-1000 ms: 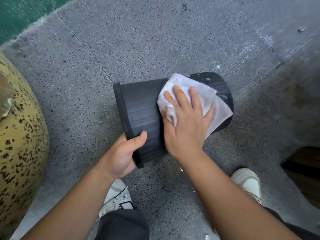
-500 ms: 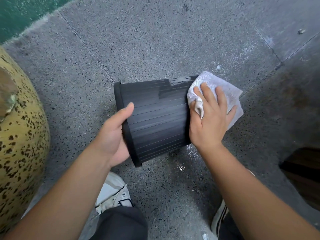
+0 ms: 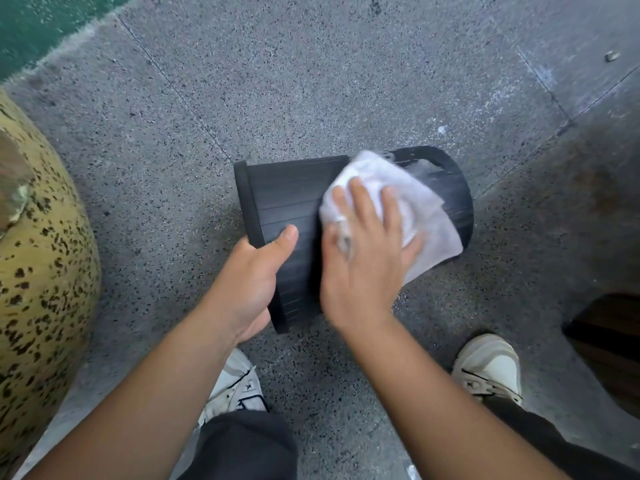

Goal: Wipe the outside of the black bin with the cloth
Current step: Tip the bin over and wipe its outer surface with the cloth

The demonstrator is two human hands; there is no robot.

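Observation:
The black ribbed bin (image 3: 287, 192) lies on its side on the speckled grey floor, rim to the left and base to the right. My left hand (image 3: 249, 282) grips the rim at its near edge, thumb over the outer wall. My right hand (image 3: 363, 258) presses a white cloth (image 3: 408, 202) flat against the bin's upper side, near the middle. The cloth covers part of the wall and drapes toward the base. Blur smears the hand and cloth.
A large yellow vessel with dark speckles (image 3: 41, 271) stands at the left. My two pale shoes (image 3: 239, 386) (image 3: 488, 368) rest on the floor below the bin. A dark wooden object (image 3: 609, 344) sits at the right edge, and green ground (image 3: 41, 22) lies at the top left.
My right hand slid the cloth out to the bin's base end, then back left toward the middle. My left hand opened off the rim, then closed on it again. The bin turned slightly.

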